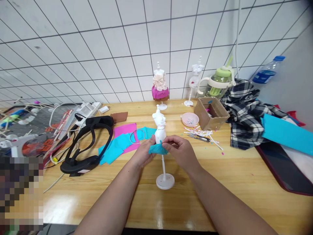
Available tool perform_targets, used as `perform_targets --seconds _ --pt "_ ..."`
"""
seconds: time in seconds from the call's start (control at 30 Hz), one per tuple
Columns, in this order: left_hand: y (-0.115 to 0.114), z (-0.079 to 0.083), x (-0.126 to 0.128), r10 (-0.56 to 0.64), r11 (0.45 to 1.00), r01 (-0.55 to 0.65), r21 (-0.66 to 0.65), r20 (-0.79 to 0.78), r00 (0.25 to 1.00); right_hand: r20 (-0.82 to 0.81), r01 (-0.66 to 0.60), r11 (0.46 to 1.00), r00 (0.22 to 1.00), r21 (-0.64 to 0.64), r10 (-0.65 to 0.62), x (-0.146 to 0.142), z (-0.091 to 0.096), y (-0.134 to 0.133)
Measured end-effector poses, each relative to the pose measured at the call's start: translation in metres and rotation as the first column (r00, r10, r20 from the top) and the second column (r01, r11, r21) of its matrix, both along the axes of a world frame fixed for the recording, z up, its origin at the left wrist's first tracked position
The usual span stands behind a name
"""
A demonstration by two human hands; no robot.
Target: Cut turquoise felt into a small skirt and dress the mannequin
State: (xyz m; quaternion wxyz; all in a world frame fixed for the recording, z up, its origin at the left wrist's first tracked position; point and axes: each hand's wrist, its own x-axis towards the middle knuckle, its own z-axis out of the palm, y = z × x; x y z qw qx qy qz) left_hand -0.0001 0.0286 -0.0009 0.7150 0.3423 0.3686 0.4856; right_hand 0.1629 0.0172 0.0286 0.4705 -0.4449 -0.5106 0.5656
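A small white dress form (160, 133) stands upright on its round base (165, 181) in front of me. A strip of gathered turquoise crepe paper (157, 149) wraps around the lower front of its torso. On the left side, my left hand (144, 151) is closed on the paper's edge, its thumb up against the form. My right hand (179, 148) pinches the top edge of the paper at the front with thumb and fingertips. The far side of the form is hidden.
Turquoise crepe paper sheets (114, 148), a pink sheet (126, 129) and a black headset (86, 147) lie left. Behind stand a dressed form (160, 85) and a bare one (195, 78). Right are thread snips (199, 137), a pink dish (190, 119) and a cardboard box (210, 114).
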Motion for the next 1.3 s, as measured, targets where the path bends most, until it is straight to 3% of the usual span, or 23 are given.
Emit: perform_targets --seconds 0.23,0.47,0.63,0.73,0.8,0.9,1.03,1.1,1.17,1.23,1.3 --pt "0.0 0.009 -0.005 0.017 0.999 -0.02 -0.025 -0.085 0.996 0.153 0.008 0.992 0.988 0.126 -0.027 0.003 0.001 0.001" --pt "0.0 0.013 -0.005 -0.081 0.994 0.083 0.069 -0.031 0.996 0.248 -0.004 0.979 0.968 0.205 -0.049 0.006 0.006 -0.003" --pt "-0.001 0.017 -0.006 -0.076 0.997 0.076 0.009 0.002 0.997 0.347 -0.025 0.932 0.931 0.36 -0.109 0.008 0.011 -0.005" --pt "0.003 0.021 -0.01 0.03 0.999 -0.029 -0.033 0.018 0.999 0.41 -0.054 0.909 0.902 0.413 -0.133 0.009 0.01 -0.003" --pt "0.007 0.024 -0.014 0.172 0.985 -0.171 -0.032 0.037 0.984 0.46 -0.096 0.901 0.879 0.424 -0.123 0.01 0.008 -0.002" --pt "0.015 0.028 -0.018 0.439 0.896 -0.443 0.015 0.112 0.892 0.514 -0.091 0.867 0.834 0.489 -0.202 0.011 0.004 -0.001" --pt "0.021 0.031 -0.023 0.629 0.759 -0.65 0.028 0.225 0.744 0.433 0.076 0.738 0.768 0.67 -0.472 0.014 0.005 0.0" --pt "0.022 0.031 -0.027 0.659 0.729 -0.684 0.009 0.26 0.706 0.449 0.004 0.723 0.781 0.691 -0.434 0.013 0.004 -0.001" --pt "0.023 0.032 -0.032 0.65 0.74 -0.673 -0.016 0.274 0.709 0.552 -0.195 0.731 0.784 0.653 -0.284 0.01 0.0 -0.002" --pt "0.024 0.032 -0.041 0.625 0.769 -0.638 -0.039 0.261 0.736 0.679 -0.42 0.699 0.722 0.579 -0.129 0.004 -0.008 -0.003" --pt "0.026 0.031 -0.051 0.594 0.798 -0.6 -0.051 0.232 0.77 0.789 -0.604 0.632 0.614 0.485 -0.019 -0.004 -0.019 -0.004"
